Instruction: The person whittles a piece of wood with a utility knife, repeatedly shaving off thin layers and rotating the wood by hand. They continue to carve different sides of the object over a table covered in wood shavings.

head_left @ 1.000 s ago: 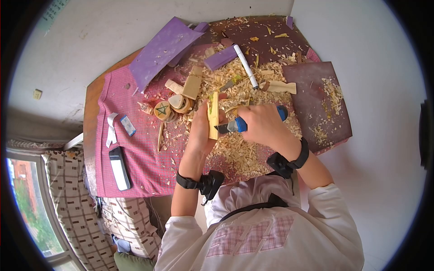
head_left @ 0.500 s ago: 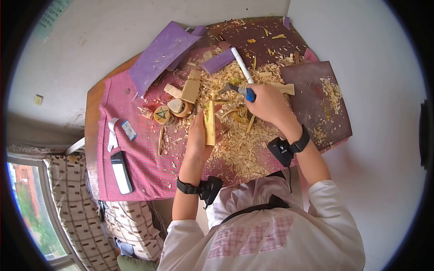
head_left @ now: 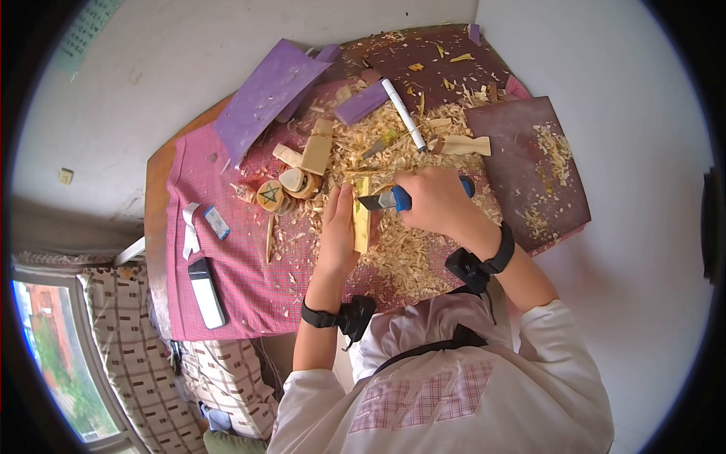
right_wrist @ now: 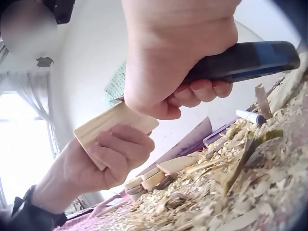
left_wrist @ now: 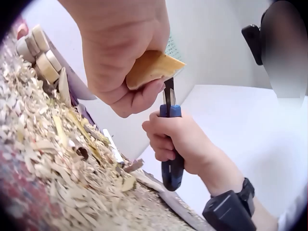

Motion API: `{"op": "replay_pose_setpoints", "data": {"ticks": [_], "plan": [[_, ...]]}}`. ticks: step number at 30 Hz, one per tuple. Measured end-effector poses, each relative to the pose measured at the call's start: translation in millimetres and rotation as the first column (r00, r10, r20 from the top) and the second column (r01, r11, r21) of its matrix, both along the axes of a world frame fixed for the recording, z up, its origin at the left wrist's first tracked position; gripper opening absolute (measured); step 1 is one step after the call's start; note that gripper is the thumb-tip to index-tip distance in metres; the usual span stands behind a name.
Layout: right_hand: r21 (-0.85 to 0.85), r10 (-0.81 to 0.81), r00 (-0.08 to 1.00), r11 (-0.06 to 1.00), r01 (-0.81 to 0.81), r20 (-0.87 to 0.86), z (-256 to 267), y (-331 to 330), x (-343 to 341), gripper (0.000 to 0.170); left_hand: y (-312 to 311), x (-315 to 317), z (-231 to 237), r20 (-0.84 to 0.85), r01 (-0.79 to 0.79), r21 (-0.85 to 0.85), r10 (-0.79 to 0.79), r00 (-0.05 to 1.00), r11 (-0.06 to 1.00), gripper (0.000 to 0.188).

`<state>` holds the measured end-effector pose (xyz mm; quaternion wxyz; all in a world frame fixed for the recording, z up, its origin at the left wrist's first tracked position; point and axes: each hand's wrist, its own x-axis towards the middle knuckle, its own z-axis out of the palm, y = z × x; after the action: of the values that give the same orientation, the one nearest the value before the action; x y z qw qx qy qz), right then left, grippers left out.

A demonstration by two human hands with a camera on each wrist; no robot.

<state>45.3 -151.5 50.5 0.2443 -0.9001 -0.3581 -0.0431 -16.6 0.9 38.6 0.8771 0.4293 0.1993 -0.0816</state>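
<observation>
The left hand (head_left: 338, 231) grips a pale wooden block (head_left: 362, 219), held upright over the shavings; in the right wrist view the left fingers curl round the block (right_wrist: 113, 126). A blue and black utility knife (head_left: 399, 198) is gripped by the right hand (head_left: 437, 198), its blade pointing left at the block's yellow-green face. In the left wrist view the knife (left_wrist: 172, 144) has its blade up against the block (left_wrist: 153, 70), below the left hand (left_wrist: 126, 53). The right hand (right_wrist: 180, 48) hides most of the blade in the right wrist view.
Wood shavings (head_left: 408, 257) cover the middle of the checked cloth (head_left: 249, 287). Round wooden pieces (head_left: 271, 194), a wooden block (head_left: 318, 147) and purple sheets (head_left: 268, 94) lie beyond the left hand. A white marker (head_left: 404, 113) and a dark board (head_left: 529, 166) lie farther right; a phone (head_left: 206, 295) is near-left.
Half a second ago the right hand was farther forward, away from the block; it has come back, with the blade at the block. The left hand and block have shifted slightly right.
</observation>
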Motion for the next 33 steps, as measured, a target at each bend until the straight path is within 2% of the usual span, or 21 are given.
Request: {"op": "replay_pose_setpoints", "data": {"ticks": [2, 6, 8, 9, 10, 11, 12, 13, 14, 15, 16, 17, 18, 20, 24, 27, 28, 29, 30, 32, 33], "plan": [[-0.039, -0.010, 1.000, 0.999, 0.011, 0.022, 3, 0, 6, 0.013, 1, 2, -5, 0.165, -0.035, 0.207, 0.001, 0.986, 0.978, 0.023], [-0.046, -0.070, 0.997, 0.996, 0.071, 0.034, -2, 12, 13, 0.015, 8, 12, -6, 0.187, -0.078, 0.246, 0.031, 0.982, 0.966, 0.020], [-0.022, -0.186, 0.982, 0.982, 0.186, 0.016, -1, 18, 15, 0.011, 11, 15, -5, 0.201, -0.108, 0.279, 0.052, 0.978, 0.954, 0.019], [-0.020, -0.185, 0.983, 0.982, 0.186, 0.017, -5, 18, 25, 0.011, 13, 14, 1, 0.182, -0.077, 0.231, 0.035, 0.983, 0.970, 0.020], [-0.019, -0.334, 0.942, 0.942, 0.335, 0.041, -12, 15, 42, 0.011, 13, 9, 4, 0.183, -0.077, 0.232, 0.034, 0.983, 0.970, 0.020], [-0.012, -0.480, 0.875, 0.876, 0.481, 0.060, -16, 10, 56, 0.011, 13, -1, 6, 0.177, 0.039, 0.144, -0.064, 0.982, 0.989, 0.021], [0.018, -0.469, 0.879, 0.883, 0.470, 0.085, -13, -1, 64, 0.013, 15, -7, 8, 0.178, 0.155, 0.055, -0.163, 0.970, 0.986, 0.022], [0.040, -0.436, 0.900, 0.900, 0.435, 0.029, -8, -6, 64, 0.014, 17, -10, 11, 0.159, 0.168, -0.069, -0.155, 0.975, 0.983, 0.024], [0.061, -0.397, 0.918, 0.916, 0.398, -0.026, -4, -7, 64, 0.015, 20, -8, 6, 0.158, 0.165, -0.068, -0.152, 0.976, 0.984, 0.024], [0.059, -0.395, 0.918, 0.916, 0.397, -0.029, 1, -6, 58, 0.015, 25, -5, -6, 0.164, 0.166, -0.345, -0.115, 0.980, 0.924, 0.025], [0.052, -0.315, 0.930, 0.943, 0.330, -0.189, 6, -3, 49, 0.015, 28, -3, -15, 0.159, 0.159, -0.595, -0.079, 0.984, 0.788, 0.025], [0.057, -0.226, 0.912, 0.964, 0.260, -0.342, 8, 0, 39, 0.015, 30, -1, -21, 0.217, 0.239, -0.669, -0.123, 0.968, 0.704, 0.023], [0.108, -0.172, 0.958, 0.974, 0.201, -0.230, -4, 3, 32, 0.014, 29, 0, -21, 0.216, 0.238, -0.672, -0.121, 0.969, 0.702, 0.023], [0.129, -0.077, 0.990, 0.987, 0.092, -0.120, -9, 6, 17, 0.012, 27, 1, -21, 0.222, 0.276, -0.798, -0.165, 0.961, 0.535, 0.022], [0.157, -0.038, 0.994, 0.986, 0.053, -0.098, -14, 11, -1, 0.011, 30, 2, -24, 0.185, 0.243, -0.842, -0.165, 0.969, 0.482, 0.023], [0.172, -0.017, 0.986, 0.984, 0.046, -0.165, -10, 11, -7, 0.013, 27, 3, -24, 0.176, 0.204, -0.825, -0.102, 0.979, 0.527, 0.028], [0.186, -0.001, 0.986, 0.982, 0.032, -0.166, -10, 10, -8, 0.014, 22, 3, -18, 0.026, 0.034, -0.539, -0.023, 0.999, 0.842, 0.030], [0.200, 0.016, 0.986, 0.980, 0.018, -0.166, -9, 10, -9, 0.015, 18, 2, -12, -0.080, -0.121, -0.132, 0.111, 0.991, 0.984, 0.031], [0.197, 0.020, 0.986, 0.980, 0.014, -0.167, -8, 9, -10, 0.015, 16, 0, -9, -0.081, -0.125, -0.135, 0.115, 0.990, 0.983, 0.031], [0.227, 0.035, 0.961, 0.974, 0.029, -0.275, -8, 5, -11, 0.016, 13, -2, -6, 0.044, -0.157, 0.079, 0.154, 0.987, 0.984, 0.033], [0.223, 0.037, 0.960, 0.975, 0.026, -0.277, -9, 3, -11, 0.016, 18, -1, -7, 0.134, -0.102, 0.087, 0.090, 0.987, 0.991, 0.032]]}}
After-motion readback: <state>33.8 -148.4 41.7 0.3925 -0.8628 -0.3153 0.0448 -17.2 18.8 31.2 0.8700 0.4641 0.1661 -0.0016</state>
